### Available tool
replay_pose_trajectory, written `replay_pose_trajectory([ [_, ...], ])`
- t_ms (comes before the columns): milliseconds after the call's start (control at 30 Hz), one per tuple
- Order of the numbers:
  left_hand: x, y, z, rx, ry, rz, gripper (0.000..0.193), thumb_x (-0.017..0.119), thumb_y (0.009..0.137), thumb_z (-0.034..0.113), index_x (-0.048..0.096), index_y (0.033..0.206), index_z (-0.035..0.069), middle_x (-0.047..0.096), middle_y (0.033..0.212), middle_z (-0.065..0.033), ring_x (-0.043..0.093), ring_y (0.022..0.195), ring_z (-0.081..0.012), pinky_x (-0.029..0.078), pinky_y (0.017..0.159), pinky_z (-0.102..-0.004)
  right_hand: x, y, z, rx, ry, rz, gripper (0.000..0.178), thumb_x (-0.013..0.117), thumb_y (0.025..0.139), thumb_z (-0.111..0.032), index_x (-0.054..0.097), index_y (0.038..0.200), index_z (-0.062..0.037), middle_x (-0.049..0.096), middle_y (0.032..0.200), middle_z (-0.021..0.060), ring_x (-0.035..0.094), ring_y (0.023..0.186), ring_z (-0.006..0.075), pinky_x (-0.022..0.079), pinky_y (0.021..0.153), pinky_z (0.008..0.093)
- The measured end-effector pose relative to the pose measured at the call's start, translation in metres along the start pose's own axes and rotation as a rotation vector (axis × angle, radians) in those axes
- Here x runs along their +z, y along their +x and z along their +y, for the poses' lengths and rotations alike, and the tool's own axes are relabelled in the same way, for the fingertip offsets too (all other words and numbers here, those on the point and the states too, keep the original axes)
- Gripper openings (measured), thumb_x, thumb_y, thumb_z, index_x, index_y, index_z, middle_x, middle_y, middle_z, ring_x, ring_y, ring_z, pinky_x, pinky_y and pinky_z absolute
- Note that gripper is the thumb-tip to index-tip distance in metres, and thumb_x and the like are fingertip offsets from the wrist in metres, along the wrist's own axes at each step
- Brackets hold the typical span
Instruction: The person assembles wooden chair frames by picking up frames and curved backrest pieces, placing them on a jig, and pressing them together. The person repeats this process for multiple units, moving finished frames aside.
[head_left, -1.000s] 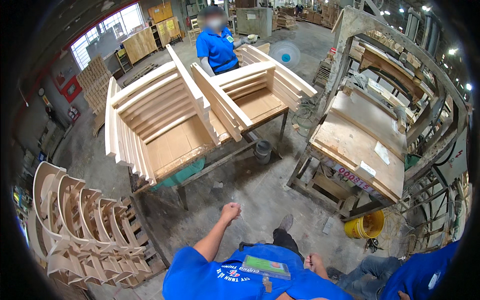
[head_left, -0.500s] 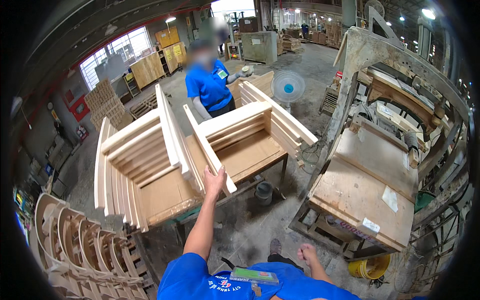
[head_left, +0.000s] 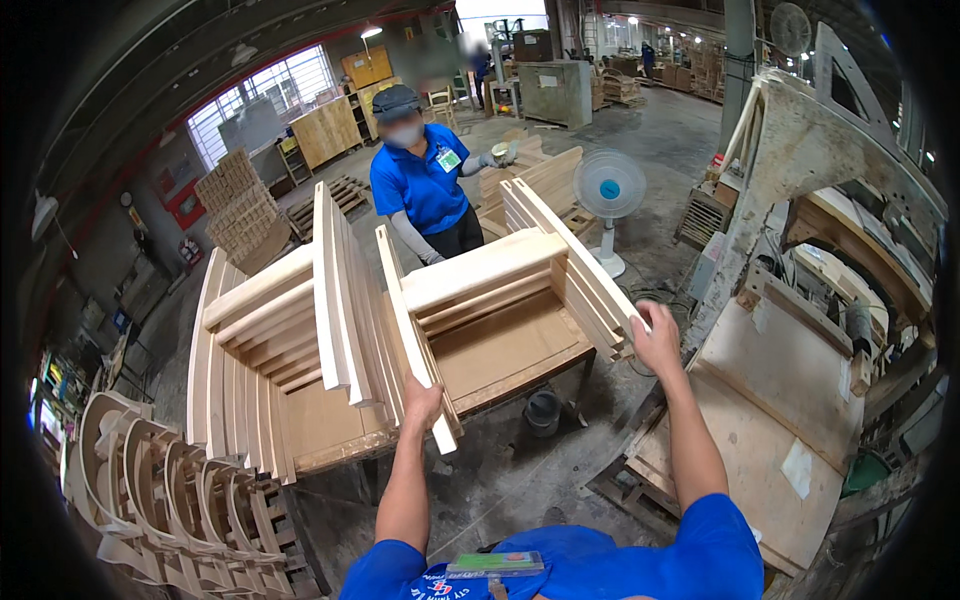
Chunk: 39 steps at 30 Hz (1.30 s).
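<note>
On a low table (head_left: 330, 455) lie two stacks of pale wooden frames, each frame with two long legs joined by a wide crosspiece. The top frame (head_left: 485, 268) of the right stack lies between my hands. My left hand (head_left: 423, 402) is closed round the near end of its left leg. At the near end of its right leg, my right hand (head_left: 657, 340) grips with thumb and fingers. Beside it on the left stands the other stack of frames (head_left: 265, 290), which neither hand touches.
Across the table stands a co-worker (head_left: 425, 190) in a blue shirt and gloves. A standing fan (head_left: 609, 188) is behind the right stack. Curved wooden parts (head_left: 170, 490) are piled at lower left. On the right are a machine frame (head_left: 800, 130) and a wooden-topped bench (head_left: 770, 390).
My right hand has risen from beside my body to the right leg of the top frame. My left hand stays at the left leg. The view has shifted slightly.
</note>
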<state>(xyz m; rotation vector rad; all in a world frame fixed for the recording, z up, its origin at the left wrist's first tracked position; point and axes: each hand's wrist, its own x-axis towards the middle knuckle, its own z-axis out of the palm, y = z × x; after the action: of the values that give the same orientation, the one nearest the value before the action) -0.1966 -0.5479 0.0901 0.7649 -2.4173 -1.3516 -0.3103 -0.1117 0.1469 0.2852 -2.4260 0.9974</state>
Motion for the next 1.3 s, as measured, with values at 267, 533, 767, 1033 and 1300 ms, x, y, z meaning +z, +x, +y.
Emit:
replay_pose_trajectory([
  [267, -0.017, 0.001, -0.008, -0.006, 0.027, 0.058, 0.051, 0.069, 0.081, 0.016, 0.060, 0.128, 0.000, 0.072, 0.113, -0.0239, 0.070, 0.107, -0.0381, 0.054, 0.095, -0.0429, 0.057, 0.059, 0.031, 0.419, -0.256, -0.575, 0.072, 0.076, 0.084, -0.049, 0.059, 0.133, 0.0000, 0.066, 0.130, 0.0290, 0.064, 0.123, 0.0428, 0.051, 0.103, 0.0483],
  [533, -0.019, -0.008, -0.004, -0.172, 0.013, 0.120, 0.042, 0.075, 0.081, 0.026, 0.073, 0.108, -0.006, 0.078, 0.100, -0.0200, 0.075, 0.094, -0.0295, 0.056, 0.085, -0.0410, 0.073, 0.063, 0.060, 0.702, 0.232, -0.583, 0.054, 0.085, 0.080, -0.027, 0.071, 0.112, 0.0138, 0.076, 0.099, 0.0219, 0.077, 0.086, 0.0275, 0.060, 0.070, 0.0417],
  [767, -0.037, -0.019, -0.017, -0.057, -0.069, 0.082, 0.037, 0.074, 0.077, 0.023, 0.074, 0.096, -0.008, 0.076, 0.083, -0.0176, 0.073, 0.078, -0.0252, 0.056, 0.076, -0.0403, 0.021, 0.035, 0.011, 0.389, -0.079, -0.470, 0.048, 0.080, 0.079, -0.036, 0.075, 0.117, -0.0066, 0.075, 0.110, 0.0219, 0.072, 0.105, 0.0390, 0.055, 0.092, 0.0449],
  [1033, -0.016, -0.065, -0.042, 0.005, -0.353, 0.124, 0.030, 0.072, 0.081, 0.018, 0.073, 0.099, -0.006, 0.077, 0.089, -0.0151, 0.074, 0.085, -0.0219, 0.057, 0.078, -0.0368, -0.099, -0.024, -0.084, 0.279, -0.170, -0.147, 0.048, 0.081, 0.082, -0.029, 0.068, 0.123, -0.0083, 0.074, 0.104, 0.0231, 0.071, 0.101, 0.0421, 0.055, 0.088, 0.0494],
  [1300, -0.004, -0.099, -0.035, 0.150, -0.645, 0.066, 0.027, 0.072, 0.091, 0.017, 0.067, 0.108, -0.003, 0.073, 0.092, -0.0094, 0.068, 0.085, -0.0168, 0.055, 0.078, -0.0330, -0.175, -0.126, -0.126, 0.088, -0.130, 0.224, 0.054, 0.081, 0.080, -0.009, 0.065, 0.131, -0.0029, 0.073, 0.105, 0.0234, 0.071, 0.096, 0.0413, 0.055, 0.086, 0.0450],
])
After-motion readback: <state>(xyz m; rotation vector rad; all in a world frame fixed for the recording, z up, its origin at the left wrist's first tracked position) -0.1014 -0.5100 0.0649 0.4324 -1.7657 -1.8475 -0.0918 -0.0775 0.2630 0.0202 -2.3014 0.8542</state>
